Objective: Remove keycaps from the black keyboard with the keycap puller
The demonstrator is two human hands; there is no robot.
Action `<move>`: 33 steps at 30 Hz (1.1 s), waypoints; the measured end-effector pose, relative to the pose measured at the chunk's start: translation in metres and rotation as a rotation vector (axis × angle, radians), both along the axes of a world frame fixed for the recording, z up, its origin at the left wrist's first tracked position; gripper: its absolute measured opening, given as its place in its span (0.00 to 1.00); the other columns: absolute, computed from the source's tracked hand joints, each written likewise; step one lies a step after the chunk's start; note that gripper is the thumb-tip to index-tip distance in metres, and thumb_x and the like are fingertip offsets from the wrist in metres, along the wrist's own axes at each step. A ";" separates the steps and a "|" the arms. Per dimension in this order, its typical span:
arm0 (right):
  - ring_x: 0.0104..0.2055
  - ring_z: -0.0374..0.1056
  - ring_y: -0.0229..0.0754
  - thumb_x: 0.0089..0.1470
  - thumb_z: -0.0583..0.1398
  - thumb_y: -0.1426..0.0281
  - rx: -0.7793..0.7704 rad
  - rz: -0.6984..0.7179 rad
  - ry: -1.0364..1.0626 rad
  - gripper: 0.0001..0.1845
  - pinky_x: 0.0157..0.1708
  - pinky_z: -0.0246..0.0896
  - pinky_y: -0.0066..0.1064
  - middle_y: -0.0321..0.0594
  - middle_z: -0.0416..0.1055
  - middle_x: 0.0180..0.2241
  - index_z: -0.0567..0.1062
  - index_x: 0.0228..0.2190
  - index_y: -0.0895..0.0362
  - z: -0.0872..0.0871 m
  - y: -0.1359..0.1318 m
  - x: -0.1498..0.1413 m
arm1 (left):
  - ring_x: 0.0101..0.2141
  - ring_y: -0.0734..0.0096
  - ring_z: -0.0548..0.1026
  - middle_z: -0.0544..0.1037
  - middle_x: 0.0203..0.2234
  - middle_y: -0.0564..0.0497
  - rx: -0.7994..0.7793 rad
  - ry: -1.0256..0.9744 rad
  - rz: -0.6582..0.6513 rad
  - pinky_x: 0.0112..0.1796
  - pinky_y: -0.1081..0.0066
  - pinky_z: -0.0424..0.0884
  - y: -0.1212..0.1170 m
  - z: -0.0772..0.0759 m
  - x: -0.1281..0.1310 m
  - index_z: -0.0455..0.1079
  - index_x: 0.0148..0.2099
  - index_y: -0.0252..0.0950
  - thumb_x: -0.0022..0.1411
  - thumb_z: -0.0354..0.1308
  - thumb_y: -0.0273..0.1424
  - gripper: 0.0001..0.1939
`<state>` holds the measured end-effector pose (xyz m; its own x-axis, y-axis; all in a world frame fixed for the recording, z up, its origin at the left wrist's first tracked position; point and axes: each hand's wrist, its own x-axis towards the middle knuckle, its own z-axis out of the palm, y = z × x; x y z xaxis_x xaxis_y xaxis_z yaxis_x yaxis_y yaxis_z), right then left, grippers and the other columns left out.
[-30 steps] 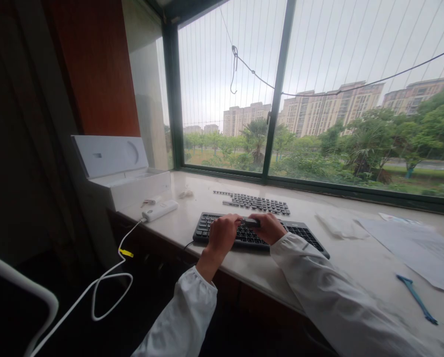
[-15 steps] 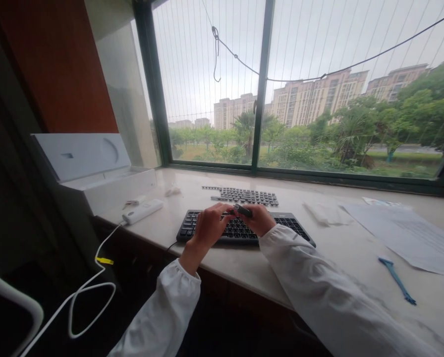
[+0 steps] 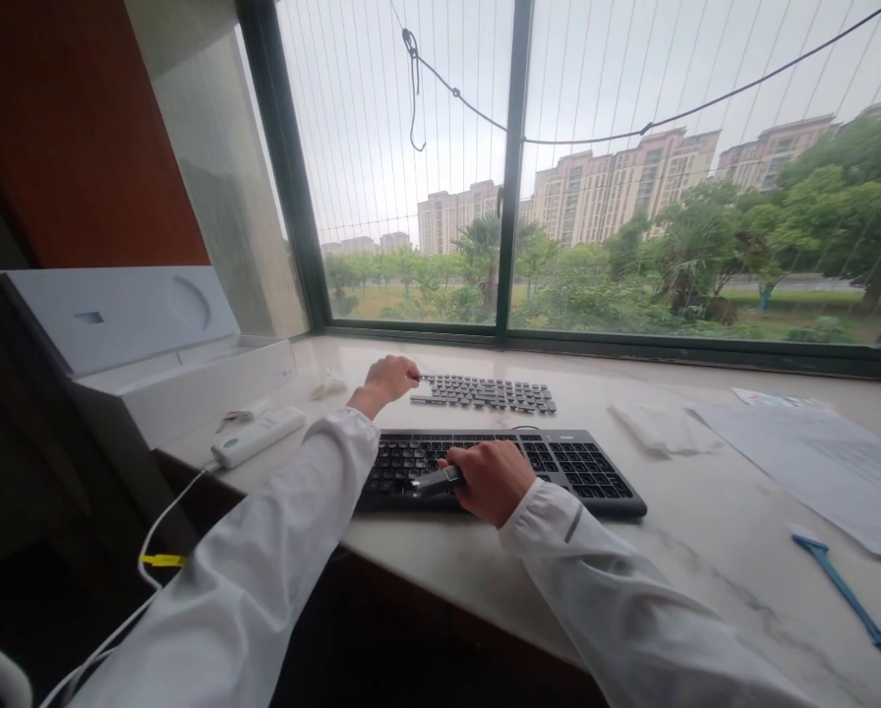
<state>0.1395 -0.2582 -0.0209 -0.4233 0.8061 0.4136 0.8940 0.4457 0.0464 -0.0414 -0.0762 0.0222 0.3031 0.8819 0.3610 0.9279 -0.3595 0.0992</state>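
Two hands: both at work on the keyboard job, one at each spot on the surface [image 3: 485, 565].
Left hand [image 3: 388, 379]: stretched out to the rows of loose keycaps [image 3: 489, 393] behind the keyboard; your fingertips are pinched together at the left end of the rows, but whether a cap is between them I cannot tell.
Right hand [image 3: 489, 480]: closed around a small dark tool [image 3: 435, 481], its tip pointing left over the keys.
Keyboard [image 3: 499, 470]: black, flat on the surface, just in front of you, its cable going off the near edge.
Loose keycaps: laid in tidy rows, near the window, apart from the keyboard.
Around: white box [image 3: 152, 359] with open lid at the left, a white device [image 3: 258, 436] with a cable beside it, papers [image 3: 816, 457] and a blue tool [image 3: 846, 595] at the right.
Advice for this step: in my judgement, take only one cap, lift it straight up so the neighbours keep their order, and keep the tool low and quiet over the keys.
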 end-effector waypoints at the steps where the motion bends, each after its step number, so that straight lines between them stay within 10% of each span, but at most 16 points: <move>1: 0.24 0.69 0.45 0.57 0.50 0.62 -0.007 0.000 -0.015 0.17 0.25 0.49 0.32 0.46 0.74 0.23 0.75 0.26 0.54 0.000 -0.001 -0.001 | 0.38 0.67 0.74 0.79 0.36 0.56 -0.016 0.018 -0.003 0.42 0.71 0.67 0.011 -0.001 0.001 0.76 0.39 0.47 0.52 0.61 0.36 0.11; 13: 0.23 0.69 0.40 0.59 0.48 0.67 -0.012 0.012 -0.014 0.14 0.23 0.37 0.30 0.36 0.72 0.21 0.67 0.25 0.54 0.001 -0.012 -0.012 | 0.36 0.71 0.74 0.79 0.37 0.57 -0.194 0.127 -0.084 0.39 0.75 0.67 0.093 -0.025 0.016 0.75 0.38 0.46 0.47 0.63 0.38 0.12; 33: 0.23 0.68 0.39 0.58 0.49 0.67 -0.061 0.004 0.001 0.13 0.23 0.32 0.31 0.35 0.72 0.21 0.67 0.25 0.54 -0.003 -0.012 -0.012 | 0.36 0.69 0.74 0.78 0.39 0.54 -0.285 0.221 -0.096 0.40 0.74 0.67 0.108 -0.032 0.029 0.76 0.39 0.46 0.43 0.67 0.40 0.16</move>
